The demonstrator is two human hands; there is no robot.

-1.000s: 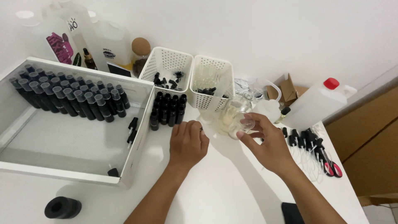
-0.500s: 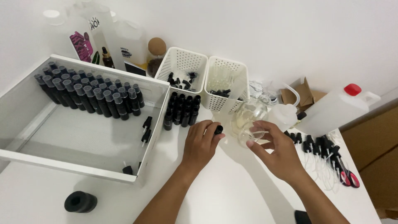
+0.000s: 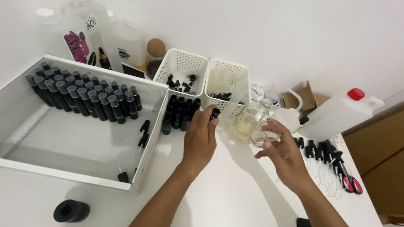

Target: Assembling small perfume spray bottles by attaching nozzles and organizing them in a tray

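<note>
My left hand (image 3: pixel 201 141) is closed around a small black bottle (image 3: pixel 214 113), whose top sticks out past my fingertips, just in front of the white baskets. My right hand (image 3: pixel 283 153) holds a clear glass beaker (image 3: pixel 251 124) with pale yellow liquid, tilted toward the black bottle. A cluster of small black bottles (image 3: pixel 181 112) stands on the table right beside my left hand.
A large white tray (image 3: pixel 80 138) at left holds rows of capped black bottles (image 3: pixel 80 94). Two white perforated baskets (image 3: pixel 227 86) sit behind my hands. Black spray pumps (image 3: pixel 322 153), scissors (image 3: pixel 349 180), a red-capped jug (image 3: pixel 341 113), big jugs (image 3: pixel 122 44) and a tape roll (image 3: pixel 71 210) surround the area.
My left hand has lifted from flat on the table and moved forward, now gripping a small black bottle. The beaker in my right hand has stayed close beside it.
</note>
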